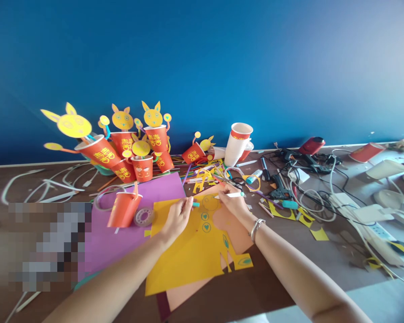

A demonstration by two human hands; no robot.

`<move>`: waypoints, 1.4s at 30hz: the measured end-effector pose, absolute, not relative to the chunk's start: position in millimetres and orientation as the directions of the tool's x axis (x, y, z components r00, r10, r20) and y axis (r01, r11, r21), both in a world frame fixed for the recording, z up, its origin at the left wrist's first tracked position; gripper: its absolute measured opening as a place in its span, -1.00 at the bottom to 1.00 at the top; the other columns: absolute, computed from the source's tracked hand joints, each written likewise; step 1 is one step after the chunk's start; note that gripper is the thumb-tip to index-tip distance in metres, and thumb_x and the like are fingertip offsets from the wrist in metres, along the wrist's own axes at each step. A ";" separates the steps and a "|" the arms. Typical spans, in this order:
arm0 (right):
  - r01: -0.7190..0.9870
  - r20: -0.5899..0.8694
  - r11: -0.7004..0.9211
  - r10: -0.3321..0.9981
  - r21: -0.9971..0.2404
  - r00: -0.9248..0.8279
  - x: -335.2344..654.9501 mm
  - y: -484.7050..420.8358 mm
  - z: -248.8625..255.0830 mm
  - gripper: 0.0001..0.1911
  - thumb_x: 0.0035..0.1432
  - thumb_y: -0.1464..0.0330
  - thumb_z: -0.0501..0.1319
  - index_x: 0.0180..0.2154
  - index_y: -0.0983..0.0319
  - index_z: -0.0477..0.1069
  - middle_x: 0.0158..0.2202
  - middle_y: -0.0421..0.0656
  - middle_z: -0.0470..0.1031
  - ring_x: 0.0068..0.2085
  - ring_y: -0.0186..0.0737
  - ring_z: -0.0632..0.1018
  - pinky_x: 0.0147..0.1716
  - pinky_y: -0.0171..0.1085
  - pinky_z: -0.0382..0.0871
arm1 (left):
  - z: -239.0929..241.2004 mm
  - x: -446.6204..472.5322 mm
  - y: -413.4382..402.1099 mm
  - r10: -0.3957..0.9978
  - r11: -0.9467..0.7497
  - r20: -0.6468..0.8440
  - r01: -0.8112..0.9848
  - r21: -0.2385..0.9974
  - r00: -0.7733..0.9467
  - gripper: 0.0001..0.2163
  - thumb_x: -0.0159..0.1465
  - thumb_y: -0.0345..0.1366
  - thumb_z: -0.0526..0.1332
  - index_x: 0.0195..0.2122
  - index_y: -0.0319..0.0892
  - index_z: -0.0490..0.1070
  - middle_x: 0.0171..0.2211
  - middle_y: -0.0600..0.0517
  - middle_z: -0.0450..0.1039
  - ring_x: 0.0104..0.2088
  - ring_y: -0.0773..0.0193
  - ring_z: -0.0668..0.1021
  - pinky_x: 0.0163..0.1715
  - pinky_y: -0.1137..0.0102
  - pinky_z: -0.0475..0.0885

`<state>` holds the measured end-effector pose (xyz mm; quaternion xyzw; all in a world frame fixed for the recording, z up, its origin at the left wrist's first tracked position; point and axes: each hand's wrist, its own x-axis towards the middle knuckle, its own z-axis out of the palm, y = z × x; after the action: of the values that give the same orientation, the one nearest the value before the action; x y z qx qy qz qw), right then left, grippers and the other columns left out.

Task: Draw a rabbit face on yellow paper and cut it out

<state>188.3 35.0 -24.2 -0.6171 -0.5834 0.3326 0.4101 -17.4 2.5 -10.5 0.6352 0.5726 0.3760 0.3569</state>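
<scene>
A deep-blue wall (202,67) backs the dark brown bench (202,305); the right hand's grip (234,202) is closed round a white marker (234,194), its tip at a circle (209,203) drawn on the yellow paper sheet (178,255); the left hand's grip (178,217) pinches a teal cap (195,204) over that sheet's upper edge; peach paper (240,237) lies partly beneath; to the left, I see a red paper cup (121,211) beside a pale tape roll (138,220) on purple paper (101,251); red cups bearing yellow animal faces (157,138) cluster near the wall.
</scene>
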 end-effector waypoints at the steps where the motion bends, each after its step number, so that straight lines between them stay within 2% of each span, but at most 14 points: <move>1: 0.455 0.071 0.016 0.992 -0.890 0.103 188.7 35.6 -25.9 -0.83 -0.07 0.31 0.11 -0.59 0.17 0.13 -0.65 -0.30 0.25 -0.59 -0.33 0.26 -0.62 -0.33 0.06 | -10.6 -17.4 2.6 0.996 -0.090 0.069 0.459 0.884 0.062 -0.63 0.29 -0.03 -0.04 -0.48 -0.11 0.40 -0.54 -0.04 0.45 -0.40 0.17 0.55 -0.36 0.37 0.43; 11: 0.498 0.080 0.011 0.990 -0.867 0.118 191.0 41.0 -36.6 -0.84 -0.13 0.35 0.09 -0.62 0.18 0.10 -0.69 -0.33 0.20 -0.63 -0.38 0.19 -0.66 -0.36 -0.04 | -14.8 -17.9 3.8 0.991 -0.135 0.121 0.472 0.871 0.061 -0.64 0.30 -0.09 -0.03 -0.49 -0.13 0.41 -0.57 -0.02 0.44 -0.47 0.24 0.52 -0.44 0.42 0.42; 22: 0.452 0.048 0.010 0.996 -0.892 0.073 190.1 39.3 -34.8 -0.87 -0.14 0.34 0.10 -0.59 0.19 0.14 -0.67 -0.33 0.21 -0.63 -0.41 0.19 -0.65 -0.38 0.00 | -14.0 -18.1 3.2 0.990 -0.141 0.125 0.482 0.865 0.065 -0.62 0.31 -0.05 -0.03 -0.50 -0.13 0.41 -0.56 -0.02 0.44 -0.48 0.25 0.51 -0.48 0.45 0.41; 28: 0.463 0.068 0.040 0.997 -0.886 0.045 189.5 37.8 -31.2 -0.81 -0.08 0.29 0.12 -0.60 0.19 0.14 -0.67 -0.32 0.23 -0.61 -0.39 0.23 -0.63 -0.37 0.04 | -15.2 -18.1 3.4 0.991 -0.130 0.111 0.485 0.865 0.068 -0.63 0.31 -0.07 -0.04 -0.50 -0.12 0.39 -0.58 -0.01 0.41 -0.45 0.24 0.52 -0.46 0.45 0.40; 34: 0.405 0.049 0.035 0.999 -0.914 0.023 187.1 35.5 -26.6 -0.76 0.00 0.23 0.17 -0.57 0.20 0.20 -0.65 -0.28 0.34 -0.59 -0.34 0.35 -0.61 -0.36 0.13 | -15.4 -18.3 3.8 0.990 -0.140 0.124 0.485 0.863 0.066 -0.64 0.30 -0.08 -0.03 -0.50 -0.11 0.41 -0.59 -0.01 0.42 -0.48 0.24 0.52 -0.47 0.44 0.41; 36: 0.334 0.024 0.011 0.999 -0.943 0.036 187.0 35.1 -25.1 -0.74 0.01 0.19 0.18 -0.55 0.19 0.22 -0.63 -0.25 0.38 -0.58 -0.32 0.38 -0.61 -0.35 0.15 | -15.3 -18.4 3.8 0.990 -0.140 0.124 0.489 0.861 0.065 -0.64 0.30 -0.08 -0.03 -0.50 -0.11 0.42 -0.57 -0.02 0.43 -0.49 0.24 0.51 -0.47 0.43 0.41; 40: 0.149 0.033 0.023 0.997 -0.989 0.067 188.7 32.3 -20.7 -0.66 0.07 0.13 0.16 -0.57 0.18 0.16 -0.68 -0.26 0.35 -0.64 -0.35 0.32 -0.64 -0.35 0.11 | -15.9 -18.7 3.8 0.990 -0.139 0.121 0.479 0.867 0.068 -0.64 0.30 -0.08 -0.03 -0.47 -0.11 0.44 -0.56 -0.02 0.45 -0.46 0.23 0.52 -0.43 0.42 0.43; 42: 0.160 0.066 0.057 0.996 -0.986 0.055 189.3 29.6 -17.3 -0.67 0.07 0.15 0.16 -0.58 0.18 0.15 -0.70 -0.28 0.30 -0.65 -0.37 0.27 -0.64 -0.36 0.09 | -16.5 -18.8 3.8 0.990 -0.142 0.124 0.466 0.873 0.069 -0.64 0.30 -0.07 -0.03 -0.45 -0.12 0.44 -0.56 -0.02 0.45 -0.45 0.22 0.53 -0.40 0.41 0.45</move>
<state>189.3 29.6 -17.3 -0.5372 -0.5379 0.4279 0.4889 -18.8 3.8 -16.5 0.6484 0.5613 0.3879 0.3377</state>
